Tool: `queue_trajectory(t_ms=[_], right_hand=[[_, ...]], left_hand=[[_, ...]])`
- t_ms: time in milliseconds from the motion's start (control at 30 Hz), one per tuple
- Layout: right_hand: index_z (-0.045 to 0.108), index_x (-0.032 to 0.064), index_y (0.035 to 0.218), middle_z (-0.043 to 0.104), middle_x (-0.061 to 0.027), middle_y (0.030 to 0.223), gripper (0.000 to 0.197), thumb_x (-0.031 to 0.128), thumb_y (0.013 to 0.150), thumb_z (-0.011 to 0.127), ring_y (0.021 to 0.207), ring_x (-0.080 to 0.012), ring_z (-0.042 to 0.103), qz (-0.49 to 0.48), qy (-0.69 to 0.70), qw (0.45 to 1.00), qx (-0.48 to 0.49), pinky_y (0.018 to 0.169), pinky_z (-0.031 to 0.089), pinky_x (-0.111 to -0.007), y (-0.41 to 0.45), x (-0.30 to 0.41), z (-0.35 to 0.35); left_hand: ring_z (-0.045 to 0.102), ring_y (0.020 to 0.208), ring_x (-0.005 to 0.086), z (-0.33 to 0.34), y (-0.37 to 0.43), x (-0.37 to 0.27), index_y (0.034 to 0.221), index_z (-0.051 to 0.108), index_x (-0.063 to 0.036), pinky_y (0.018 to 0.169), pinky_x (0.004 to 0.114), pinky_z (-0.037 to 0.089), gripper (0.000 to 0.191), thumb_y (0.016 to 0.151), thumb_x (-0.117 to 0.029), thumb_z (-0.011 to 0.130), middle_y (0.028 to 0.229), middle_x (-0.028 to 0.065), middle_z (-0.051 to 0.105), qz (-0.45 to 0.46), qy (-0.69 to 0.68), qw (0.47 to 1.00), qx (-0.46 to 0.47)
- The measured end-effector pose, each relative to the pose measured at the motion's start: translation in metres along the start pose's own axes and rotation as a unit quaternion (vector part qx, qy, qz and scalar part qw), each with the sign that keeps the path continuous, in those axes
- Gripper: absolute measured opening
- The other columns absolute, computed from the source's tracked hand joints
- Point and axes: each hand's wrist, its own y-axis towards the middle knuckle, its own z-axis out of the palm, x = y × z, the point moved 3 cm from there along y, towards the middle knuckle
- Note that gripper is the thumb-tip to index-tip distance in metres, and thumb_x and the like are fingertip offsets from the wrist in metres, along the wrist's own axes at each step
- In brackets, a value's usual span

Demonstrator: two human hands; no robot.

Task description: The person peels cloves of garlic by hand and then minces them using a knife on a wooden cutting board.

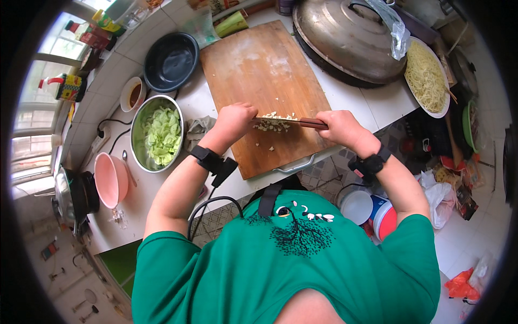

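Observation:
A wooden cutting board [263,77] lies on the white countertop before me. My right hand [340,125] grips the brown handle of a kitchen knife [312,123]. At the blade's far end, my left hand [238,117] is closed on the knife's tip side; its fingers are partly hidden. Seen almost edge-on, the blade spans the board between both hands. Finely chopped pale pieces, perhaps garlic [275,124], are scattered on both sides of the blade. A few stray bits lie closer to the board's near edge.
Left of the board stand a steel bowl of sliced green vegetable [162,137], a dark basin [172,62], a small bowl of brown sauce [131,94] and a pink bowl [110,180]. A large lidded pan [350,40] and a plate of noodles [427,77] are at the right.

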Motion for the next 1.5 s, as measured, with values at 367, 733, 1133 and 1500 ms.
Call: queue_trajectory(t_ms=[367,733,1133,1500], right_hand=[[0.056,0.0086,0.079,0.061,-0.0105,0.074,0.014,0.021,0.073,0.06,0.071,-0.0305,0.06,0.013,-0.016,1.0,0.002,0.062,0.048,-0.04,-0.001,0.005,0.002],[0.059,0.0095,0.08,0.06,-0.0131,0.072,0.015,0.022,0.072,0.061,0.07,-0.0322,0.059,-0.027,0.114,0.993,0.032,0.062,0.047,-0.04,-0.04,0.027,0.024],[0.06,0.011,0.081,0.063,-0.0114,0.076,0.017,0.025,0.071,0.061,0.071,-0.0304,0.06,-0.028,-0.009,0.999,0.024,0.063,0.048,-0.039,0.007,0.003,-0.018],[0.057,0.0082,0.082,0.062,-0.0118,0.075,0.018,0.022,0.072,0.06,0.072,-0.0315,0.06,-0.044,-0.023,0.998,0.028,0.064,0.049,-0.039,-0.002,0.026,-0.01]], left_hand=[[0.058,0.073,0.0275,-0.003,-0.006,0.002,0.07,0.055,-0.0087,0.059,0.038,0.047,0.012,0.071,-0.018,0.062,0.071,0.0066,0.056,-0.004,-0.01,1.0,-0.005],[0.06,0.07,0.0274,-0.015,-0.054,-0.027,0.068,0.055,-0.0087,0.057,0.039,0.048,0.015,0.071,-0.022,0.063,0.068,0.008,0.058,0.001,-0.031,0.997,0.069],[0.058,0.067,0.0319,-0.007,-0.005,0.002,0.071,0.056,-0.0058,0.057,0.04,0.047,0.018,0.074,-0.022,0.062,0.069,0.0114,0.057,-0.024,-0.044,0.999,0.001],[0.059,0.071,0.0273,-0.001,-0.012,0.01,0.071,0.056,-0.0081,0.06,0.038,0.049,0.008,0.072,-0.014,0.061,0.071,0.0073,0.057,0.007,-0.074,0.997,0.009]])
